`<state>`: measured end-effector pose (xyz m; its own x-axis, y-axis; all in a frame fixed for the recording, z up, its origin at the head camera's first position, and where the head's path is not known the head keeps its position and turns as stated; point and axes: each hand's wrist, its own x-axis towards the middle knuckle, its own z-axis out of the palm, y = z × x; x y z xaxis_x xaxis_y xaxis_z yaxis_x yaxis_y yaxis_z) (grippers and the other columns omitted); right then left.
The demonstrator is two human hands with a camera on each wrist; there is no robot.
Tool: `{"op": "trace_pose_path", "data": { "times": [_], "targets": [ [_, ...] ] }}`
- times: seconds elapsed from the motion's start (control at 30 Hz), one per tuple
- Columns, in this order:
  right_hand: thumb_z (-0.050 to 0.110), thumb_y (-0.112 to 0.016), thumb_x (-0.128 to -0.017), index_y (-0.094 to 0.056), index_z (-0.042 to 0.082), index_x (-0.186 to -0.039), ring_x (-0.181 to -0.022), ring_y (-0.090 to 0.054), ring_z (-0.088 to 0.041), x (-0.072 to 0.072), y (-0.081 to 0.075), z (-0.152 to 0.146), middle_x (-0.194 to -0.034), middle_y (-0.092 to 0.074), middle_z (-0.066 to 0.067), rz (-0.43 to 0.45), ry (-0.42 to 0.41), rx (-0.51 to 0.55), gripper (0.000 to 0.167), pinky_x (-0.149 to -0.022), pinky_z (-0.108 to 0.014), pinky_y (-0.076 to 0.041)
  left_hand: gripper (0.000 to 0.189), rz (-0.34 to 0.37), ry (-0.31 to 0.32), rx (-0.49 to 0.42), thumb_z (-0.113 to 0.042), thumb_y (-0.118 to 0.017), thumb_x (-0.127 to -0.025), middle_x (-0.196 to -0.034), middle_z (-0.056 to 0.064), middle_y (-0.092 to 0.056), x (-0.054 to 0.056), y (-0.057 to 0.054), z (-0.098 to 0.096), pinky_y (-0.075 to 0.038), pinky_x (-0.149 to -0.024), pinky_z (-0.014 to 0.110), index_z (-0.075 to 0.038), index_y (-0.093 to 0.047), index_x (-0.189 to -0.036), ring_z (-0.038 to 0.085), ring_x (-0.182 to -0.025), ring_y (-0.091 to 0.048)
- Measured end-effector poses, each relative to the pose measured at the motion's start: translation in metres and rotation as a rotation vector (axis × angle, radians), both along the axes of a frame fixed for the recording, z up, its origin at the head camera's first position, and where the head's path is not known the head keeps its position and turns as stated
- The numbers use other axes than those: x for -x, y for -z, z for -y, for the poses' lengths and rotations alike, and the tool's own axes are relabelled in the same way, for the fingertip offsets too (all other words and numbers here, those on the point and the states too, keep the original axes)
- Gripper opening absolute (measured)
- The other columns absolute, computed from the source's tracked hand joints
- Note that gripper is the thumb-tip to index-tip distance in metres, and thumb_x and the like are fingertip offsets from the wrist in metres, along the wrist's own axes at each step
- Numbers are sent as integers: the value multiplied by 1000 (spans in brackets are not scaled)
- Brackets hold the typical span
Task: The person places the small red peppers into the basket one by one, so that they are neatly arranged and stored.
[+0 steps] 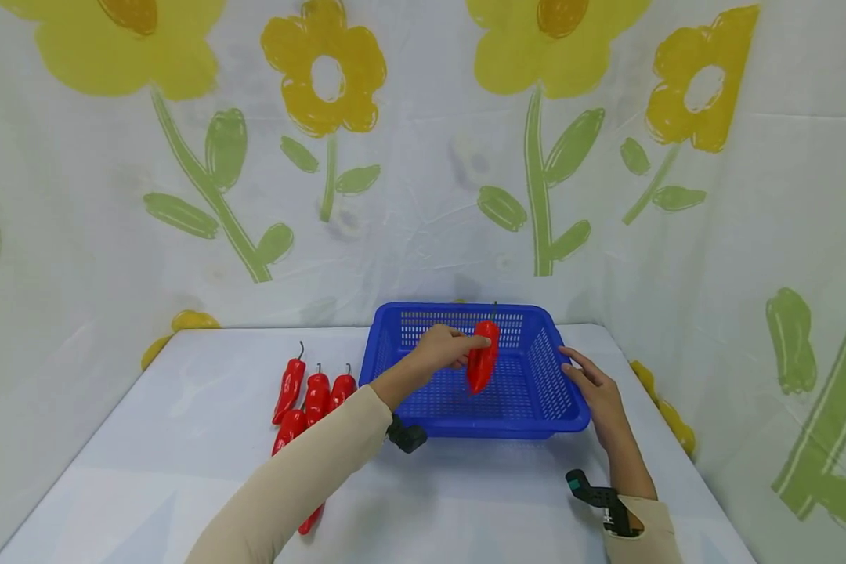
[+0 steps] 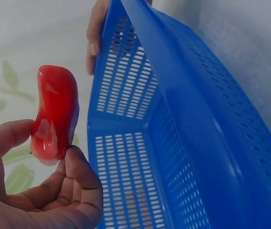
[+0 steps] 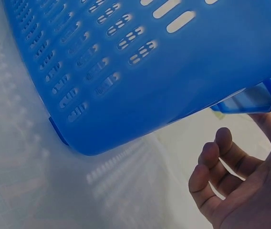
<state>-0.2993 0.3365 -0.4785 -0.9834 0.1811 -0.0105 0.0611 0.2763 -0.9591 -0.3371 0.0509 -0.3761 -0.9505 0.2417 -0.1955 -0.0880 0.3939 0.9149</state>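
Note:
In the head view my left hand (image 1: 446, 348) holds a glossy red pepper (image 1: 483, 356) over a blue plastic basket (image 1: 465, 428). The left wrist view shows the thumb and fingers pinching this red pepper (image 2: 57, 112) near one end, beside the perforated basket wall (image 2: 121, 90). My right hand (image 1: 599, 392) is at the basket's right rim, its fingertips touching the edge. In the right wrist view several fingers of that hand (image 3: 240, 186) hang loosely bent below the rim, outside the blue wall (image 3: 140, 105).
Several more red peppers (image 1: 316, 395) lie on the white table (image 1: 148, 423) left of the basket, partly hidden by my left sleeve (image 1: 303, 478). A white curtain (image 1: 409, 219) with painted yellow flowers hangs behind the table and at its sides.

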Motion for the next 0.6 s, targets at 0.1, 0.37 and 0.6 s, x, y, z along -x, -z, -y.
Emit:
{"op": "trace_pose_path", "data": {
  "times": [0.1, 0.37, 0.6],
  "targets": [
    [59, -54, -97, -46, 31, -151, -118, -53, -32, 1, -2, 1, -138, -53, -15, -2, 4, 0, 61, -105, -51, -43, 38, 13, -1, -29, -35, -77, -87, -84, 8, -69, 4, -2, -7, -58, -81, 35, 1, -70, -99, 21, -78, -65],
    [59, -55, -96, -48, 31, -149, -122, -52, -35, 4, -4, 2, -140, -52, -16, -17, -9, 12, 61, -106, -55, -41, 36, 21, -14, -56, -32, -76, -88, -85, 9, -70, 13, -1, -22, -58, -73, 30, 2, -70, -97, 23, -80, -67],
    [57, -55, -98, -47, 28, -150, -122, -51, -36, -3, 0, 0, -136, -53, -18, -15, -9, -16, 60, -105, -56, -42, 35, 53, -20, -56, -30, -76, -89, -86, 9, -70, 14, 11, -31, -57, -74, 30, 3, -69, -99, 23, -79, -67]
  ]
}}
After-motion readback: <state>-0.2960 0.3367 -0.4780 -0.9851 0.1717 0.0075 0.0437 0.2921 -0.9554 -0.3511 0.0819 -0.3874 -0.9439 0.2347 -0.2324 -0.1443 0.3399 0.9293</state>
